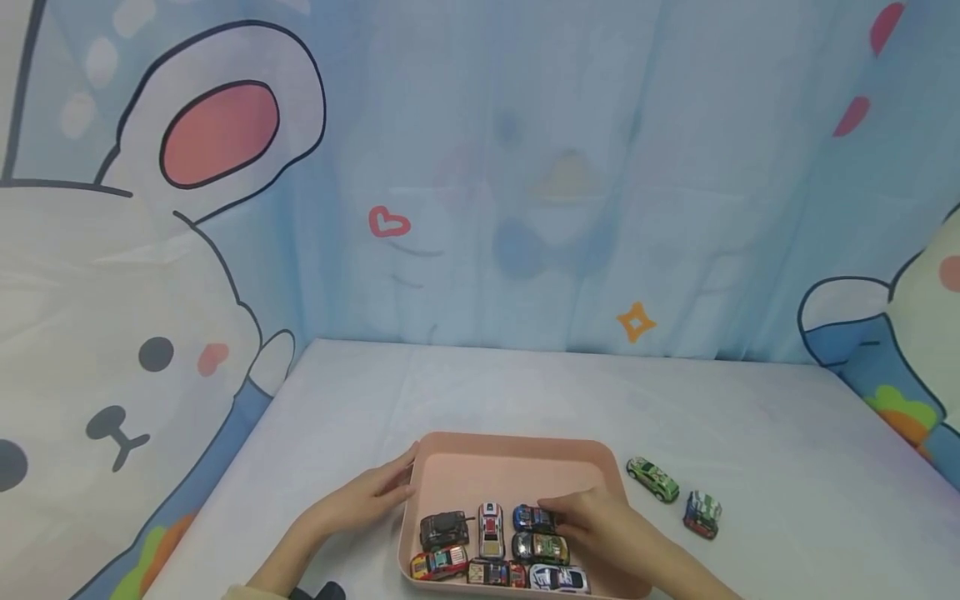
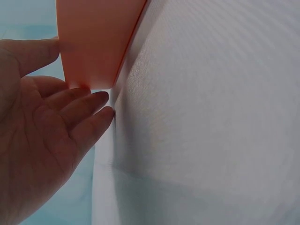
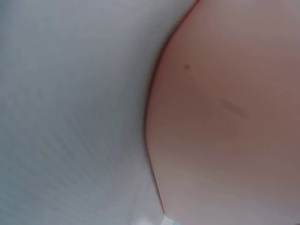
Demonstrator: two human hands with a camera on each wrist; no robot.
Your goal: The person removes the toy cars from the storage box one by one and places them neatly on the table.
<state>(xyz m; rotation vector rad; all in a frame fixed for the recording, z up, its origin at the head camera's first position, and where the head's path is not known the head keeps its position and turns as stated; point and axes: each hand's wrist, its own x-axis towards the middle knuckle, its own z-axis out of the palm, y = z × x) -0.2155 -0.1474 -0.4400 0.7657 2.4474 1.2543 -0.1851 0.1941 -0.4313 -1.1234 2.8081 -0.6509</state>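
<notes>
A pink tray lies on the white table, with several small toy cars grouped in its near part. At the tray's left side is my left hand. In the left wrist view, the thumb and fingers of that hand touch the tray's outer wall, fairly straight. My right hand reaches over the tray's right side and pinches a blue toy car between thumb and index finger. Just below that car sits a dark green patterned car. The right wrist view shows only the tray wall and cloth.
Outside the tray on the right stand a green toy car and a green-and-red one. Inside are a black tank-like vehicle, a white-and-red car and a white police-style car. A printed curtain hangs behind the table.
</notes>
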